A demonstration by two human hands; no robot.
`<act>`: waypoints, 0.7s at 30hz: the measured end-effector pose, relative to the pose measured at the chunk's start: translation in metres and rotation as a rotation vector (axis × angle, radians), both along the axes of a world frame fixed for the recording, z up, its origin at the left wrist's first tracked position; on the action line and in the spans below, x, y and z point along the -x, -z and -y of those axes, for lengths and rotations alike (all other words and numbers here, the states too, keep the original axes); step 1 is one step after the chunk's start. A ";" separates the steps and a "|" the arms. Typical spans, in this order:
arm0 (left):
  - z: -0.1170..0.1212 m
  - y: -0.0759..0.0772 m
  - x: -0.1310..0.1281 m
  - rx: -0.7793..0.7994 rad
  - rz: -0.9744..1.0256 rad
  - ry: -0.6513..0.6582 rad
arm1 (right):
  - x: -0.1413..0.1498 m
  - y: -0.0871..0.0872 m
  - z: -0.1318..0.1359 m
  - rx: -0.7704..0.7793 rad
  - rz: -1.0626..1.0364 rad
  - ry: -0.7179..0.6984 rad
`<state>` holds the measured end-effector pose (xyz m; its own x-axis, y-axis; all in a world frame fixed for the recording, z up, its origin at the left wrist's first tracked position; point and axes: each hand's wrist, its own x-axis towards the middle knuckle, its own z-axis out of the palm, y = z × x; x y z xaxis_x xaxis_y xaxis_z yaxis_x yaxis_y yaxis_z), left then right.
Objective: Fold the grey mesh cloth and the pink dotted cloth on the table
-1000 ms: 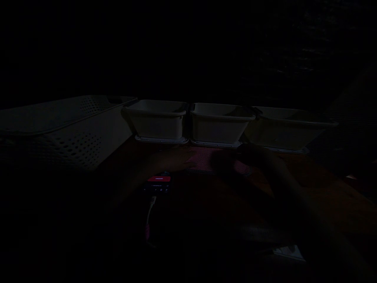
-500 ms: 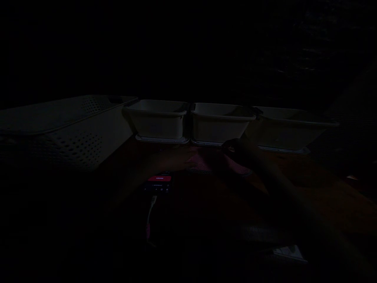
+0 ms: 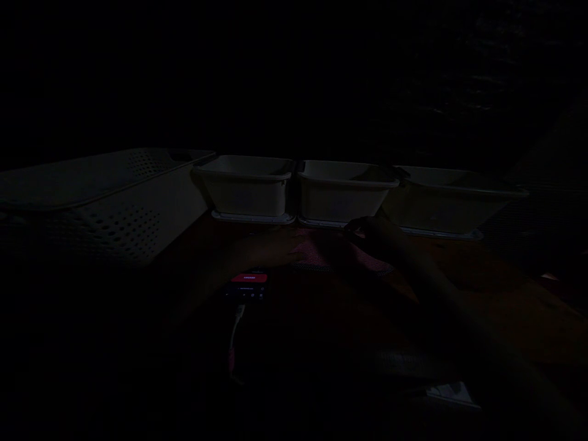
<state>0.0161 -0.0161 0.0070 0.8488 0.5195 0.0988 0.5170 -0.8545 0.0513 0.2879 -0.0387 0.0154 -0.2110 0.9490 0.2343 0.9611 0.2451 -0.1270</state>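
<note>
The scene is very dark. A pink mat or cloth [image 3: 316, 250] with a dark patterned edge lies on the reddish-brown table. My left hand [image 3: 273, 246] rests at its left side, fingers stretched out onto the pink surface. Over its far right part is my right hand [image 3: 374, 236], fingers curled in and thumb close to them; anything small between them is lost in the dark. Just nearer than my left hand, a phone [image 3: 248, 286] glows with a red band on its screen. A white cable [image 3: 235, 324] runs from the phone toward me.
Behind the hands, three pale tubs stand in a row: a left tub [image 3: 250, 195], a middle tub [image 3: 344, 199] and a right tub [image 3: 450, 208]. A large perforated basket [image 3: 179, 202] fills the left. Near the front right lies a pale flat piece [image 3: 452, 393].
</note>
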 end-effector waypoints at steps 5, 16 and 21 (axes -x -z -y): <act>-0.002 0.002 0.001 -0.021 -0.005 -0.014 | 0.000 0.000 0.001 0.006 0.003 0.002; -0.004 0.004 0.002 -0.040 0.014 0.020 | -0.004 0.003 -0.003 0.044 0.043 0.001; 0.001 -0.001 0.000 -0.008 0.011 -0.012 | -0.005 0.005 -0.005 0.038 0.028 -0.001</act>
